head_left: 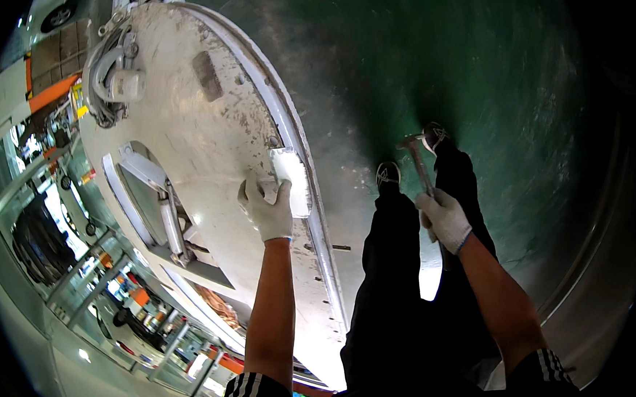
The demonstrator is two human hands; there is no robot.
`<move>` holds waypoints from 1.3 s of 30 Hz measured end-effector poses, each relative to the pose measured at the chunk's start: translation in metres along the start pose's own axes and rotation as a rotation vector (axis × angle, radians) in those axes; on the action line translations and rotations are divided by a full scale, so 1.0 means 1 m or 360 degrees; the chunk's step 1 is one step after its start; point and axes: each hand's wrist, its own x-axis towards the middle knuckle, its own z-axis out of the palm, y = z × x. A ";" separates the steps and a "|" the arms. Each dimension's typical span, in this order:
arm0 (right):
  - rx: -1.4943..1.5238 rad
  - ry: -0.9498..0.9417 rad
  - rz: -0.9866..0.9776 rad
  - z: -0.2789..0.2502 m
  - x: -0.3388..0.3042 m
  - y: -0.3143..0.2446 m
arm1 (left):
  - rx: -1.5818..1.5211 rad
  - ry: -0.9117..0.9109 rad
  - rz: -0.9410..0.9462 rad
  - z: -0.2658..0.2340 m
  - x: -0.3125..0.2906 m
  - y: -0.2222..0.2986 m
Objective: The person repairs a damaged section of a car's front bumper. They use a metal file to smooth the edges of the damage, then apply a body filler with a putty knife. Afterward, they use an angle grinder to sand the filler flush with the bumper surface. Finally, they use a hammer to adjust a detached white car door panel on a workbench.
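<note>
My left hand (268,211), in a white knit glove, is over the pale, scuffed metal platform (225,164). Its thumb and fingers are closed on a bright, flat piece of sheet metal (293,184) that lies along the platform's right edge. How far the fingers wrap under the piece is hidden. In my gloved right hand (444,219) is a hammer (420,165), gripped round its handle. The hammer's head (410,140) points away from me, above the floor near my shoes, apart from the platform and the sheet metal.
A hose or cable bundle with a pale fitting (114,80) sits at the platform's far left. An opening nearer me holds a metal cylinder (173,226). A dark rectangular patch (207,75) marks the platform. Green floor (384,64) lies right; cars and cluttered shelves stand left.
</note>
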 end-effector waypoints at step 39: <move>0.0324 -0.0148 -0.0337 0.217 0.094 -0.035 | 0.0200 0.0416 0.1114 0.040 0.084 0.001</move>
